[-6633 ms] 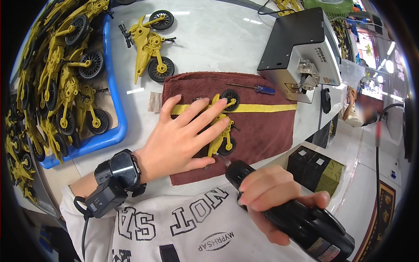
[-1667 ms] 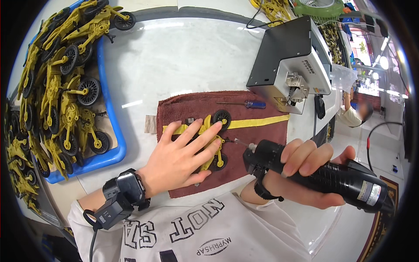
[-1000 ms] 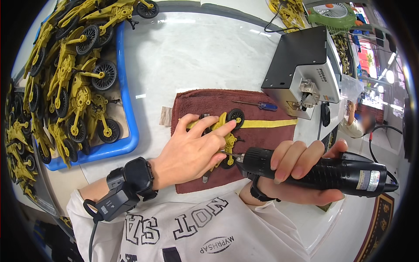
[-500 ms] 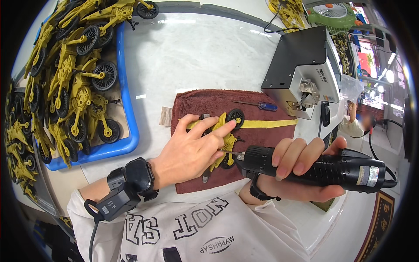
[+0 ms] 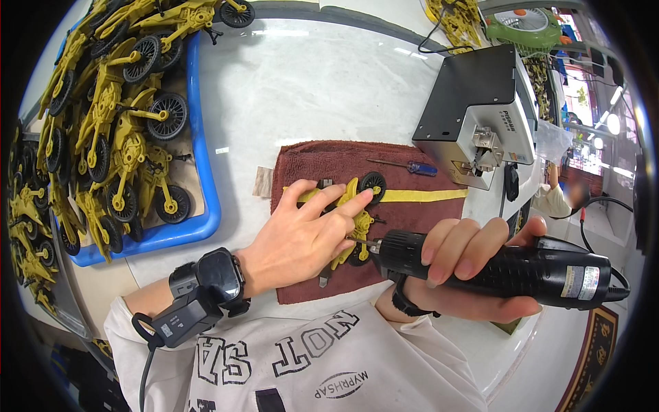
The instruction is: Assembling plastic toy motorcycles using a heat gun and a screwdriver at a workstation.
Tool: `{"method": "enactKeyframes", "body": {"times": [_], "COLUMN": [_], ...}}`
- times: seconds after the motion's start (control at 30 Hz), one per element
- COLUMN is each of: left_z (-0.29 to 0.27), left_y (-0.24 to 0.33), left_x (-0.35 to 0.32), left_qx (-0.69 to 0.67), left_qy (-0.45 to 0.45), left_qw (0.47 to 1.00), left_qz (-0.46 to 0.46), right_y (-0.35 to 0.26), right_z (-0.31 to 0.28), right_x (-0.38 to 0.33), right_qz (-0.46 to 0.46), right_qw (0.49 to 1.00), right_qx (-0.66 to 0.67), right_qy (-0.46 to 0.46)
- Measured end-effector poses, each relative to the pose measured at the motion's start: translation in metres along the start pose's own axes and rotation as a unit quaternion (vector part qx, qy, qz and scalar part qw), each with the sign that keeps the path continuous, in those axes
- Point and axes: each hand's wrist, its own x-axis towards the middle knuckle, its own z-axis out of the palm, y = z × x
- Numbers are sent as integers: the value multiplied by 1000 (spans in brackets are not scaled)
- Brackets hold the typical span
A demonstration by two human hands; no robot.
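Note:
A yellow toy motorcycle [image 5: 362, 224] with black wheels lies on a folded brown towel [image 5: 412, 214]. My left hand [image 5: 298, 237] holds it down, with the fingers spread over its upper side and partly hiding it. My right hand [image 5: 461, 301] is closed round a black electric screwdriver [image 5: 511, 273], held nearly level. Its thin bit points left at the motorcycle's lower part, beside my left thumb. Whether the bit sits in a screw is hidden by my fingers.
A hand screwdriver with a blue handle [image 5: 420, 168] lies on the towel. Behind it stands a black and silver box-shaped machine [image 5: 458, 96]. To the left, a blue-rimmed tray [image 5: 207, 206] is heaped with yellow toy motorcycles. A green fan [image 5: 523, 29] and another person [image 5: 553, 200] are farther back.
The rear end of the electric screwdriver has dipped slightly and shifted a little to the right with my right hand. My left hand and the motorcycle stay almost in place.

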Motion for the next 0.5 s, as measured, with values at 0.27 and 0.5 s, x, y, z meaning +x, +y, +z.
{"method": "enactKeyframes", "body": {"times": [0.27,0.5], "left_z": [-10,-18], "left_y": [5,5], "left_x": [4,4], "left_qx": [-24,17], "left_qy": [-62,-124], "left_qw": [997,992], "left_qz": [-25,-16], "right_y": [-14,5], "right_z": [-3,-8], "right_x": [2,6], "right_qz": [-64,-94], "right_qw": [996,989], "right_qx": [-55,-110], "right_qy": [20,-30]}}
